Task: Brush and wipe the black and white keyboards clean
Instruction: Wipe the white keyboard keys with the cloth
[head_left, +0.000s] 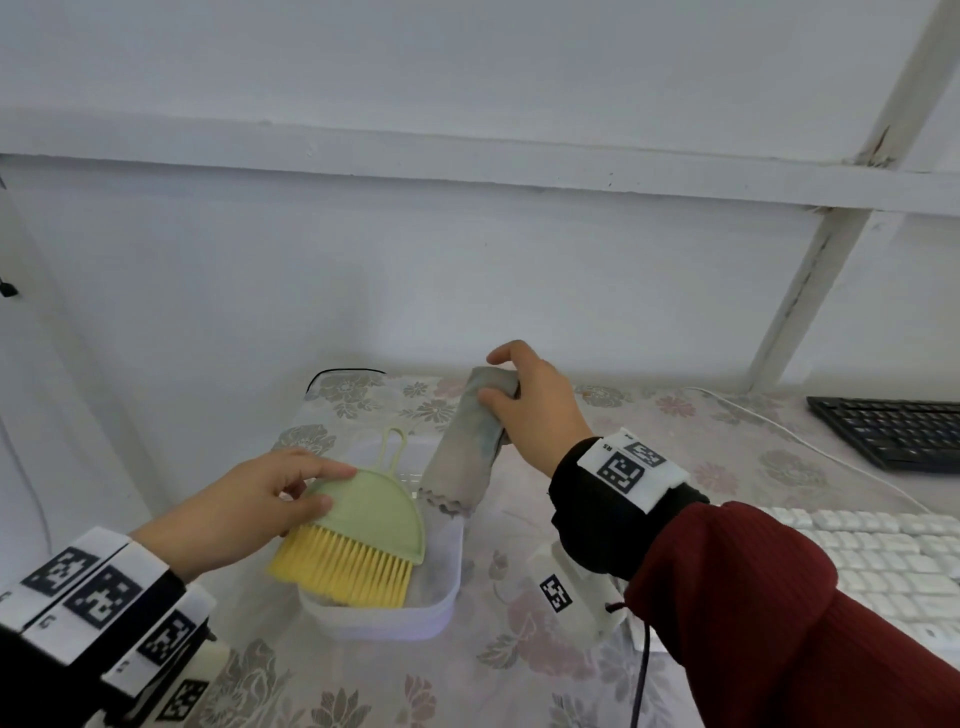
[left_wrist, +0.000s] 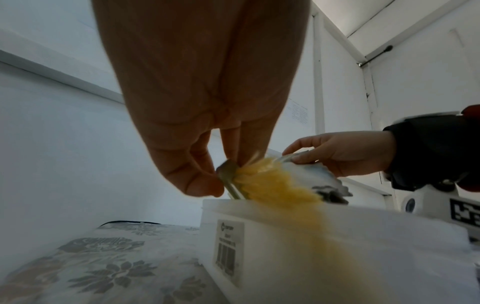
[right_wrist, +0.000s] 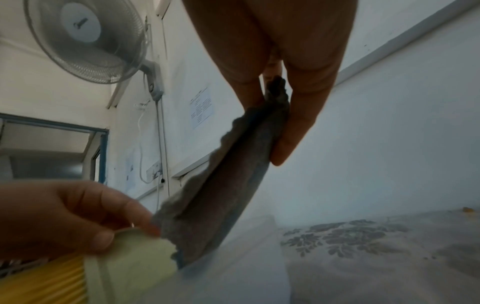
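Soft, even daylight lit the head view; both wrist views were dimmer, palms shadowed, edges bowed and smeared.

Your head camera looks forward and down from above the desk (head_left: 675, 415), taking in its far edge, the wall behind and both forearms. Your left wrist camera sits low, close under the left hand (left_wrist: 207, 82), facing along the fingers toward the white tub (left_wrist: 337, 236) with the right hand (left_wrist: 345, 154) beyond. Your right wrist camera is just as near under its own palm, aimed up past the cloth (right_wrist: 233, 185) toward a wall fan (right_wrist: 85, 39). All three views share the brush (head_left: 363, 525), cloth and tub.
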